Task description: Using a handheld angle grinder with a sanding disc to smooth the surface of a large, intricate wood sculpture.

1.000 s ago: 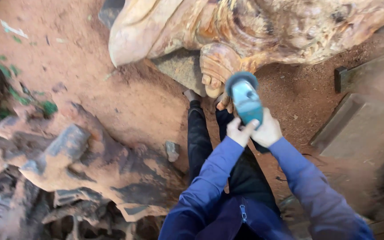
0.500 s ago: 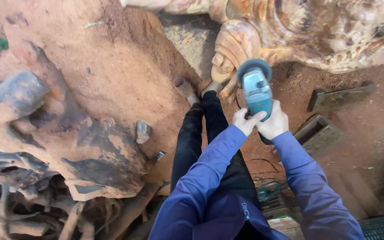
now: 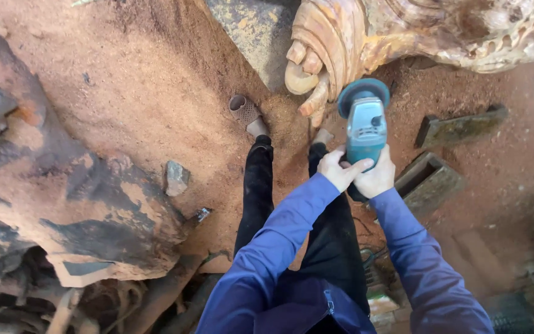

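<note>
At about one o'clock from your knees, you held the teal angle grinder (image 3: 364, 127) in both hands, your left hand (image 3: 337, 169) and right hand (image 3: 377, 176) each in a closed grip around its rear body, probably so that the pull of the tool was shared and steadied. Its round guard pointed to twelve o'clock, close to the carved wooden hand (image 3: 309, 74) of the big wood carving (image 3: 415, 28), though whether it touched was unclear. You stood on the red sawdust floor (image 3: 156, 93), feet toward twelve, facing the work squarely, with a weathered root mass (image 3: 75, 204) at nine o'clock and wooden blocks (image 3: 431, 179) at three.
</note>
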